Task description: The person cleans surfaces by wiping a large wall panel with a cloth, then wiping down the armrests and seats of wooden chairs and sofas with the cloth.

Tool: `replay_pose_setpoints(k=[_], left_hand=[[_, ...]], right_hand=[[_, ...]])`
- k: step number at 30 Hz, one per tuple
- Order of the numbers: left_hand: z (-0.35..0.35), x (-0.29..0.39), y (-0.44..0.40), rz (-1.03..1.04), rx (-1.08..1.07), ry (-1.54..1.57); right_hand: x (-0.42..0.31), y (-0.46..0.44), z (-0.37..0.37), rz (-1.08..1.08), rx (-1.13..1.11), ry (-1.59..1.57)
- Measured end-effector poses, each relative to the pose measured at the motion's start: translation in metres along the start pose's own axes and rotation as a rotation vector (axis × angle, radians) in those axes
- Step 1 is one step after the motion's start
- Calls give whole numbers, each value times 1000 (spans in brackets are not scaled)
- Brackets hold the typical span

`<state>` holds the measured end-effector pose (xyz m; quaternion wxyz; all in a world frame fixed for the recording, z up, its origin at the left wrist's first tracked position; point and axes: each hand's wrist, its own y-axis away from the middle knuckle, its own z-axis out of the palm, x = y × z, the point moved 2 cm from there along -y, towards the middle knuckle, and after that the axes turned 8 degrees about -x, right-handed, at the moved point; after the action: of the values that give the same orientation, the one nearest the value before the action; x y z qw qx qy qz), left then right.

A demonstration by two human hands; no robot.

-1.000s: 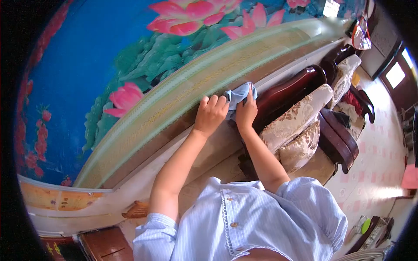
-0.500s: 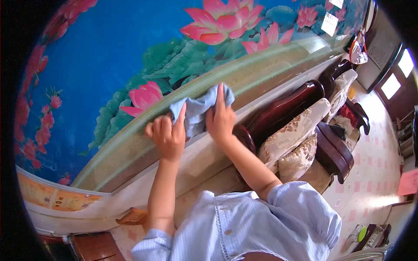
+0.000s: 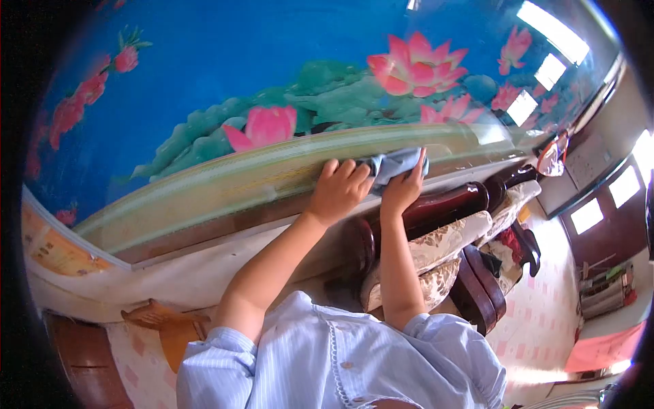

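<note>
A blue-grey cloth (image 3: 395, 167) lies bunched against the lower border of a glossy lotus mural (image 3: 231, 82). My left hand (image 3: 340, 192) holds the cloth's left end, its fingers bent and pressed to the surface. At the cloth's right end, my right hand (image 3: 403, 191) grips it with the index finger stretched up along the edge. Both palms face the wall, so part of the grip is hidden.
A dark wooden sofa (image 3: 443, 208) with patterned cushions (image 3: 446, 235) stands against the wall below my right arm. An orange-brown wooden piece (image 3: 178, 334) is at lower left. Pink-and-white floor tiles (image 3: 538, 313) extend on the right.
Both hands and the cloth have moved right along the mural's lower border, and the cloth is more bunched. The view has turned, showing more bright window reflections at upper right.
</note>
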<state>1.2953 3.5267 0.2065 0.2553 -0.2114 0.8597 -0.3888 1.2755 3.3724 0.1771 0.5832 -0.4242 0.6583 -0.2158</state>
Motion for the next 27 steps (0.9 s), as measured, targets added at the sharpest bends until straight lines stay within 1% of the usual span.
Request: replay_pose_setpoints(k=[2, 4, 5, 6, 8, 10, 11, 12, 14, 15, 16, 17, 18, 20, 21, 22, 24, 26, 27], left_hand=[[2, -6, 30, -20, -38, 3], [-4, -15, 58, -79, -66, 14], [-16, -22, 68, -84, -60, -15], [-26, -28, 81, -98, -67, -20], [-46, -42, 111, -170, -142, -85], [-59, -56, 148, -266, -146, -103], [-69, -62, 163, -330, -153, -105], [-79, -68, 177, -333, -155, -107], [-98, -82, 201, -449, -109, -191], [-107, -86, 209, -451, -111, -192], [-116, -90, 215, -521, -101, -246], [-122, -94, 219, -592, -90, -302], [-124, -97, 218, -595, -87, -305], [-130, -101, 215, -707, -22, -242], [-130, -101, 206, -715, 63, -154], [-128, -100, 197, -719, 69, -153], [-120, -97, 178, -715, 131, -69], [-104, -86, 156, -646, 142, -82], [-101, -79, 140, -605, 135, -64]], right_hand=[[-6, 34, 8, 366, -188, -174], [-19, 69, 19, 212, -154, -129], [-29, 84, 23, 241, -210, -139], [-41, 96, 25, 149, -212, -169], [-64, 122, 33, 141, -324, -138], [-75, 145, 43, 47, -455, -220], [-86, 152, 46, -105, -451, -161], [-99, 159, 50, -171, -474, -161], [-126, 164, 53, -387, -474, -192], [-137, 166, 54, -422, -501, -209], [-148, 165, 55, -459, -526, -228], [-157, 162, 57, -483, -449, -260], [-161, 158, 61, -488, -449, -264], [-164, 147, 58, -546, -344, -292], [-166, 137, 51, -544, -350, -278], [-162, 129, 49, -552, -350, -276], [-149, 109, 44, -526, -267, -210], [-124, 92, 43, -409, -215, -85], [-122, 75, 39, -361, -149, -142]])
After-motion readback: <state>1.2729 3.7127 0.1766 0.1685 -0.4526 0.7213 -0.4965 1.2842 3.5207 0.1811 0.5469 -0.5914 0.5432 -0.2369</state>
